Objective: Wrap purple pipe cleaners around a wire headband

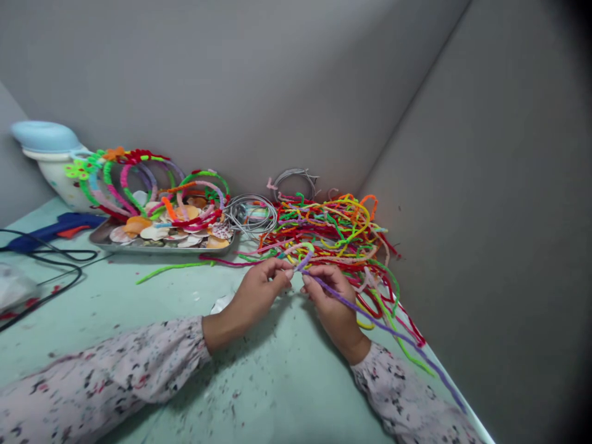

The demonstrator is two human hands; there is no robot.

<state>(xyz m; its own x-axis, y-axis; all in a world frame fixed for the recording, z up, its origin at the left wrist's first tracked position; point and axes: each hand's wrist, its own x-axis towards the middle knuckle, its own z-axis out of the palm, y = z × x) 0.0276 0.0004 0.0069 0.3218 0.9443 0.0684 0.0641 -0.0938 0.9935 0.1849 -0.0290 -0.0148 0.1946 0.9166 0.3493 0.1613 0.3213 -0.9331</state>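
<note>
Near the middle of the table, my left hand [259,293] pinches the near end of a small curved piece wound in pink, green and purple [304,260]. A bit of bare, pale wire seems to show at that end, between my fingertips. Close beside it, my right hand [333,302] is closed in a pinch on a long purple pipe cleaner [401,335]. From the curved piece this pipe cleaner runs across my right hand and trails down to the table's right edge. My fingertips partly hide where the two meet.
Behind my hands lies a heap of coloured pipe cleaners [333,225] with coiled grey wire [252,213] beside it. A metal tray [157,249] holds shells and wrapped hoops [124,179]. At left are a blue glue gun [50,229], its black cord and a blue-lidded white container [62,176].
</note>
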